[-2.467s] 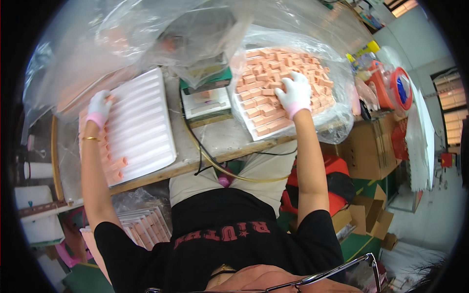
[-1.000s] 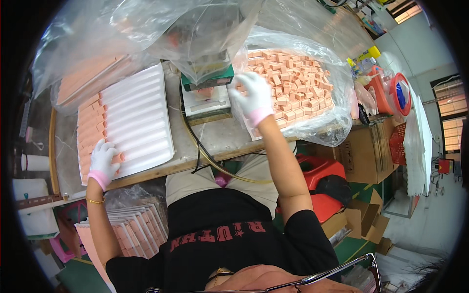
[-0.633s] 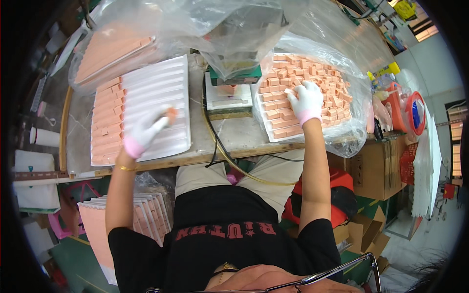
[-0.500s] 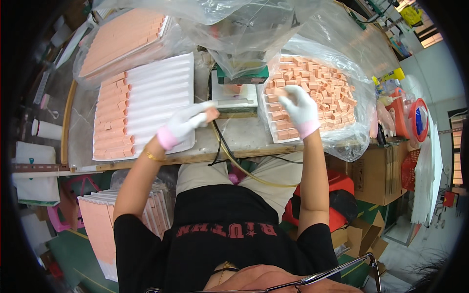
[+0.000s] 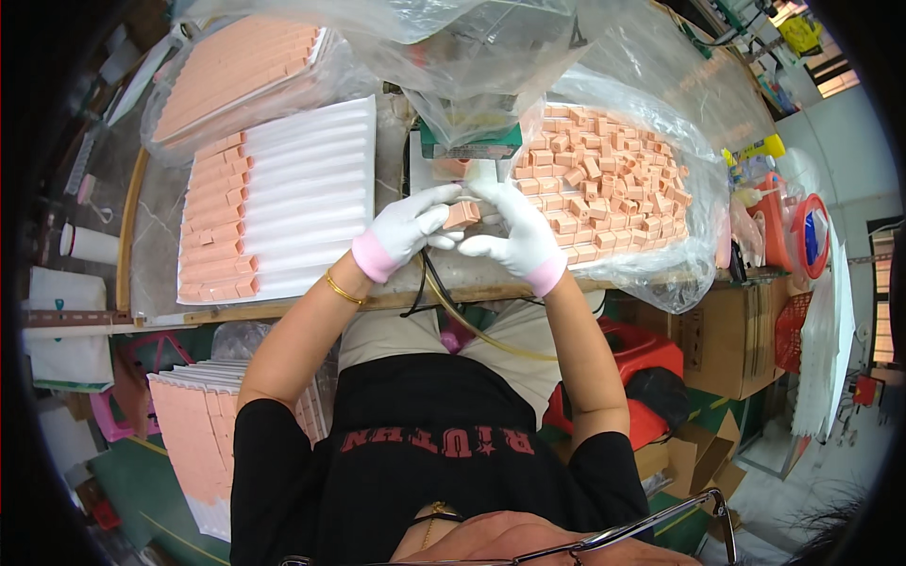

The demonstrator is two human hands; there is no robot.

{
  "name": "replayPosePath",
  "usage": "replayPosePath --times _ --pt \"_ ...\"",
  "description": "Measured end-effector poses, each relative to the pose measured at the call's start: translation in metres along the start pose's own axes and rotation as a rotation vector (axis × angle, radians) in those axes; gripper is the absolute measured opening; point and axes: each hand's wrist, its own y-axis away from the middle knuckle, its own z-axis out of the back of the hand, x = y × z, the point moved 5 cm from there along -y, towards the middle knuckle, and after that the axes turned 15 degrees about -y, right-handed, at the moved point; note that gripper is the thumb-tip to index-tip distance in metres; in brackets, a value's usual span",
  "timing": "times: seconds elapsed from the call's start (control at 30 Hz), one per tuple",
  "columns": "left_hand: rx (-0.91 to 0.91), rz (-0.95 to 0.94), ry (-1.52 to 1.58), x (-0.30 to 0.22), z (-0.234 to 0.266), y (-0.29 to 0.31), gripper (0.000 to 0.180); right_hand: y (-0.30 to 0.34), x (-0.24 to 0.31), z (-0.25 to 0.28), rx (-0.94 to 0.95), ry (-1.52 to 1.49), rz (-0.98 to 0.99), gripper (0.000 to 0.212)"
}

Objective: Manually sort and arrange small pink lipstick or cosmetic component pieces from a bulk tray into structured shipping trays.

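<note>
My left hand (image 5: pixel 401 226), in a white glove with a pink cuff, pinches a small peach-coloured block (image 5: pixel 461 216) between thumb and fingers. Close beside it is my right hand (image 5: pixel 517 228), gloved the same way. Its thumb stands apart from its fingers, which reach up toward the small machine; I see nothing gripped in it, though its palm side is partly hidden. Another peach piece (image 5: pixel 451 169) sits under the green head (image 5: pixel 470 143) of the machine, just beyond my hands. My fingers cover part of the machine's white base.
Left of my hands lies a ridged white tray (image 5: pixel 311 189), its left side filled with rows of peach blocks (image 5: pixel 215 222). A plastic-lined tray of loose blocks (image 5: pixel 604 179) stands to the right. Clear plastic sheeting (image 5: pixel 462 66) drapes over the machine. A hose (image 5: pixel 472 328) hangs at the table edge.
My right hand has moved left from the tray of loose blocks to the machine. My left hand has moved right with its block, and the two hands now meet.
</note>
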Motion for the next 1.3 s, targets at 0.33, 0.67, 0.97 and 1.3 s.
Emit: replayPosePath --times 0.33,0.67,0.97,1.3 --pt "-0.67 -0.21 -0.799 -0.009 0.079 -0.041 0.05 -0.046 -0.024 0.039 -0.276 0.837 0.092 0.024" --pt "-0.594 -0.288 -0.862 -0.003 0.086 -0.057 0.048 -0.071 -0.051 0.02 -0.384 0.566 0.317 0.026" --pt "-0.625 -0.311 -0.851 -0.001 0.089 -0.063 0.043 -0.069 -0.056 0.02 -0.383 0.546 0.32 0.026" --pt "-0.55 -0.276 -0.98 -0.012 0.079 -0.065 0.04 -0.069 -0.058 0.023 -0.416 0.506 0.386 0.024"
